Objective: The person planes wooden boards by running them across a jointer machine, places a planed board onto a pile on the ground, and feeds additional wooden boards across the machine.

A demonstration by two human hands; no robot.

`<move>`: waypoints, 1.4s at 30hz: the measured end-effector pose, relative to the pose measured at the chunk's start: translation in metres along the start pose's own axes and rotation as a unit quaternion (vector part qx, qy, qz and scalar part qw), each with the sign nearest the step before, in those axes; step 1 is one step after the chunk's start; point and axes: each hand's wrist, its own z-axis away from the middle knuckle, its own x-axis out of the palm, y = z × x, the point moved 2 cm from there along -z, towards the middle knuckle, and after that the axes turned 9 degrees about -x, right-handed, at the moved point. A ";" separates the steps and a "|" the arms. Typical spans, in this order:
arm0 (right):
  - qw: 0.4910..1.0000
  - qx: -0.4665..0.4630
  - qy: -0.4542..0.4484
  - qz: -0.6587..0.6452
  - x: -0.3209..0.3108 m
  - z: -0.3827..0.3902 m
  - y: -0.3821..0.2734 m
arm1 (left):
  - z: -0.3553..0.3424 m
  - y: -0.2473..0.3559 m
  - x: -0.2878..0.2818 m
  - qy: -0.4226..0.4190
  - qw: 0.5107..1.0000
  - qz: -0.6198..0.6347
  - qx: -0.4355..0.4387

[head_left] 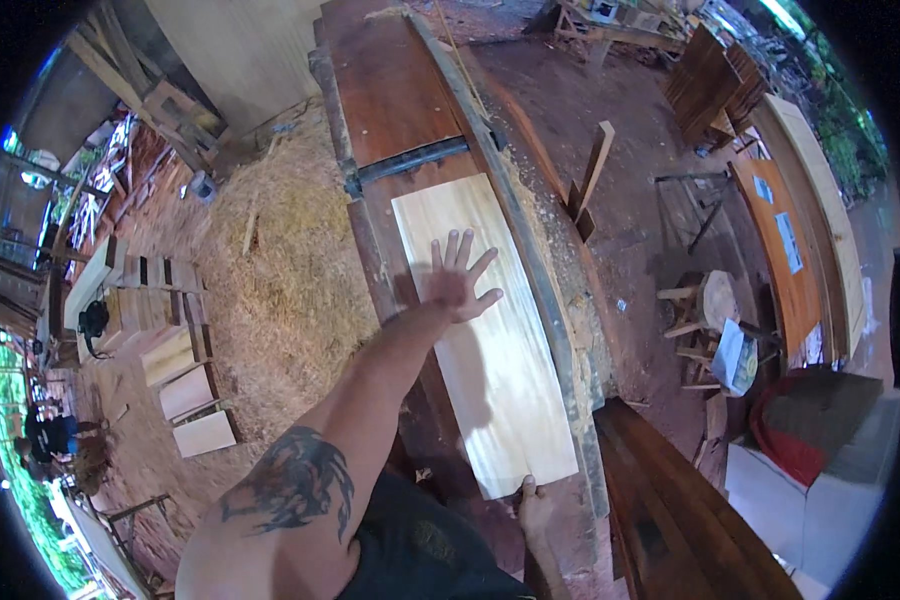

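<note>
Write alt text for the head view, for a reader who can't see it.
A person's left hand is spread over a pale board lying on a long reddish-brown work surface; the right hand is at the board's near end. Wood shavings cover the ground to the left, with pale wood pieces farther left.

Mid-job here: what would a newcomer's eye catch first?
Probably the bright, pale board on the long bench in the middle, the left hand spread flat on it and the right hand at its near end. Next, the big heap of shavings on the ground left of the bench.
</note>
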 end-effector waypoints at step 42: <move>0.738 -0.594 0.026 0.318 0.104 -0.110 -0.162 | -0.146 -0.098 -0.018 0.019 1.000 -0.006 0.006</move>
